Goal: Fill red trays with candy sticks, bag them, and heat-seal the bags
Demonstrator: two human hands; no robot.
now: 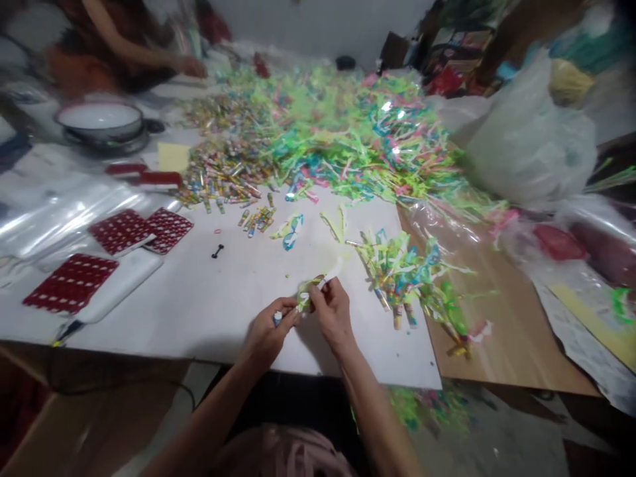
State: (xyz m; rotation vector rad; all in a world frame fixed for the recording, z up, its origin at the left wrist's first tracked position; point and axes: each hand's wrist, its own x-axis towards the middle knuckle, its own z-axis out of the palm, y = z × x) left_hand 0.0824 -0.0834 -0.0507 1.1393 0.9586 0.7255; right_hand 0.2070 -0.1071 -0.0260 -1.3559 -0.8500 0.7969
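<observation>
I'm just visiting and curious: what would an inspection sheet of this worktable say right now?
Surface: white sheet over a wooden table.
Job's things: small tube with a yellow-green paper fringe, pinched between both hands; finished fringed tubes lie in a bunch to the right.
Clutter: big heap of neon paper strips, loose small tubes, red patterned cards, a metal bowl, plastic bags.
Grippers: left hand and right hand, fingers closed on the tube.
Cables: a dark cord hangs under the table edge at left.
Surroundings: another person's arm at the far left corner; blurred bags and boxes behind.
</observation>
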